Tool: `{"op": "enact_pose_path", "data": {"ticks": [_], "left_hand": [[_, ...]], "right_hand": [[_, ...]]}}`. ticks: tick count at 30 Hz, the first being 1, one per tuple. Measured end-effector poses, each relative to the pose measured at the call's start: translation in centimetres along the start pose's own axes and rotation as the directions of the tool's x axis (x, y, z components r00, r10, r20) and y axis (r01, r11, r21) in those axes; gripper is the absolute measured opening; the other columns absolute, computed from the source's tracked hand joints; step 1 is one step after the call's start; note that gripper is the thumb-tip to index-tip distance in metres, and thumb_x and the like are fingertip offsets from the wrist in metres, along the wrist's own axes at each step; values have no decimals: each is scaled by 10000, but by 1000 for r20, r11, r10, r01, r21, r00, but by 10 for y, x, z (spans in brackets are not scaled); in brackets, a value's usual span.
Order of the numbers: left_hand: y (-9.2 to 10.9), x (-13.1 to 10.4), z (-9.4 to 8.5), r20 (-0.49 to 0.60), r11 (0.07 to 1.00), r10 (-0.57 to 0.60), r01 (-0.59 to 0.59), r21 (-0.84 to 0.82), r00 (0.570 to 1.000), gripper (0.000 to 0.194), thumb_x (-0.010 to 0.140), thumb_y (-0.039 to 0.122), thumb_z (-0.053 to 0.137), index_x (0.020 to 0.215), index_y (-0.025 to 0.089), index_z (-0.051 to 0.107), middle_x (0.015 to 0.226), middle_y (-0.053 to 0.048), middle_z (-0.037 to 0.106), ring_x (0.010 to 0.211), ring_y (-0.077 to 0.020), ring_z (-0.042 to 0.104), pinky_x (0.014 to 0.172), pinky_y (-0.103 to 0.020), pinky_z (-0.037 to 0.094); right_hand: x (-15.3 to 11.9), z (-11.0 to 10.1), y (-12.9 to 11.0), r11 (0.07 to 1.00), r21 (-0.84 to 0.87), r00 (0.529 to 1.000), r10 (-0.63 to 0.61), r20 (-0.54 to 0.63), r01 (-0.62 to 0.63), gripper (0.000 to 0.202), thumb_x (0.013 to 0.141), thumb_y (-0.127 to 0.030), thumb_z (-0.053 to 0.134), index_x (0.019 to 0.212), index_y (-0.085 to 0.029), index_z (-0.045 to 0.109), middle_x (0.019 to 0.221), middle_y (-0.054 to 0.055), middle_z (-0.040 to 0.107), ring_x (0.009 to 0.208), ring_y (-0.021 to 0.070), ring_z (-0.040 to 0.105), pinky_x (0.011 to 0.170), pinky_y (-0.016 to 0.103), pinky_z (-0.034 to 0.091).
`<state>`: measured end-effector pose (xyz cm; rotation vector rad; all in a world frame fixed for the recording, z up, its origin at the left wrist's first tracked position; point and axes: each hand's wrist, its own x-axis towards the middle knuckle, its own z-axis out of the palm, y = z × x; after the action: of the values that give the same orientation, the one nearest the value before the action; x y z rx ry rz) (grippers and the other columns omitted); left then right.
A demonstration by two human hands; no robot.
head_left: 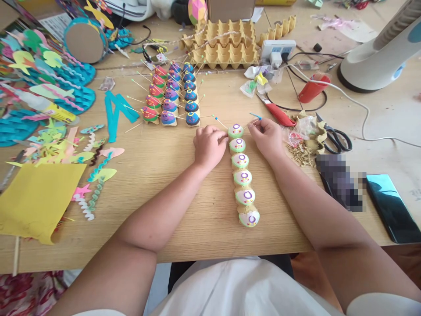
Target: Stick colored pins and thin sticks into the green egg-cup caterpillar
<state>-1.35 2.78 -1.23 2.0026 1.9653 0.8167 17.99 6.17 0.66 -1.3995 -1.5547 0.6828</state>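
A strip of painted egg carton cups (240, 161), white on top with green edges, purple rings and small red and yellow dots, lies lengthwise before me. My left hand (210, 147) is closed at the left side of its far cup, thumb and fingertips against it. A thin stick with a blue tip (221, 122) slants up to the left from that cup. On the other side, my right hand (267, 137) pinches a second thin blue-tipped stick (255, 117) close to the same cup. My fingers partly hide where this stick meets the carton.
Finished-looking egg carton strips (169, 94) with pins stand behind my left hand. Scissors (335, 136), a red-handled cutter (278, 112), carton scraps (304, 151) and a phone (393, 208) lie right. Paper cutouts (52, 140) and yellow sheet (39, 197) lie left. A cable (365, 114) crosses the right.
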Motion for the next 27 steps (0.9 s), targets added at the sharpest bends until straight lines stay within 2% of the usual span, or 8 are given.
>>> {"op": "enact_pose_path", "data": {"ticks": [4,8,18,23,27], "left_hand": [[0,0,0,10,1000,11,-11,9,1000,139,934,333,706,1024,334,812,1193,-51,709,1180,-303,540,1046,-471,458],[1,1,0,15,1000,4,-4,6,1000,129,929,347,720,1021,333,810,1185,-51,710,1180,-303,544,1042,-467,458],[2,1,-2,12,1000,-17,18,-3,1000,157,922,359,740,1064,309,784,1193,-63,716,1215,-311,560,1074,-467,450],[0,1,-2,8,1000,-11,12,-16,1000,269,917,324,743,1183,296,714,1270,-53,717,1248,-303,558,1107,-455,444],[-1,3,-1,38,1000,-7,7,8,999,330,925,347,737,1255,334,728,1288,-57,701,1251,-321,554,1107,-465,442]], "right_hand": [[0,-1,1,1000,-15,1000,-17,19,17,214,872,-280,700,688,-213,612,608,-33,472,596,118,381,595,294,364],[2,0,3,998,-44,999,-32,33,33,187,863,-230,674,685,-212,619,617,-24,504,618,131,425,603,302,369],[3,3,7,997,-73,998,-38,45,41,186,856,-202,682,678,-209,631,605,-28,509,609,132,402,609,311,369],[4,2,6,999,-50,999,-17,52,19,180,858,-184,698,687,-201,642,613,-33,519,615,129,406,628,306,375],[4,2,5,998,-55,998,-22,54,25,186,856,-176,695,683,-203,632,643,-25,560,622,131,429,629,311,385]]}}
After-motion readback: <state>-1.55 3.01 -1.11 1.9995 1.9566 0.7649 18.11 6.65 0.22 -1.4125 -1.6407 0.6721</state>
